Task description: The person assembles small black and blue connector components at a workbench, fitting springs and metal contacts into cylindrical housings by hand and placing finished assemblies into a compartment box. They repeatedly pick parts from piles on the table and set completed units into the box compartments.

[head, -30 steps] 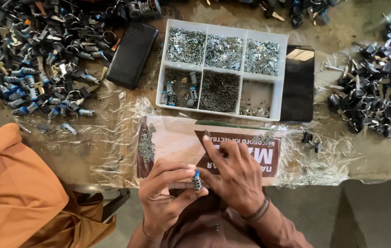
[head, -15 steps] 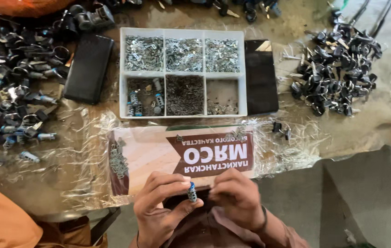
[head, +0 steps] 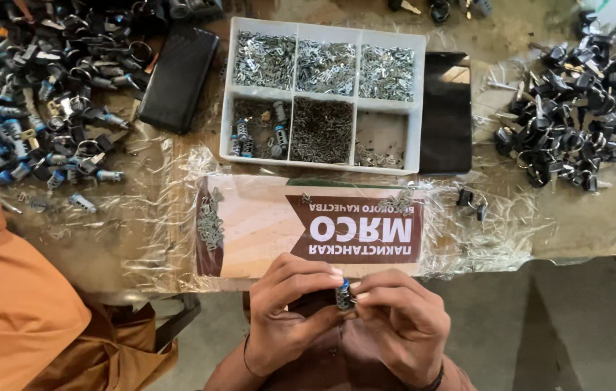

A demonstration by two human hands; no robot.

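Lock cylinder (head: 343,296), small, with a blue end, sits pinched between your two hands just below the near edge of the bench (head: 590,224), in front of the sorting tray (head: 322,27). Your left hand (head: 290,308) is curled nearly closed around it from the side, thumb and forefinger gripping the body. Your right hand (head: 398,326) is also drawn in tight, fingertips pressing on the cylinder's other side; whether it holds a small part as well is too fine to tell.

Far left of the tray lies a heap of blue-ended cylinders and rings (head: 40,108), with a black wallet-like case (head: 178,76) just left of the tray. The tray's compartments hold metal clips, springs and a few cylinders. Below the tray a printed card under clear wrap (head: 308,228) carries little piles of small metal pieces (head: 210,217). Right of the tray, a black pad (head: 447,112), then a pile of black-headed keys (head: 576,108).

By the look of it, this one cylinder is mid-assembly, and plenty of parts remain loose on both sides.
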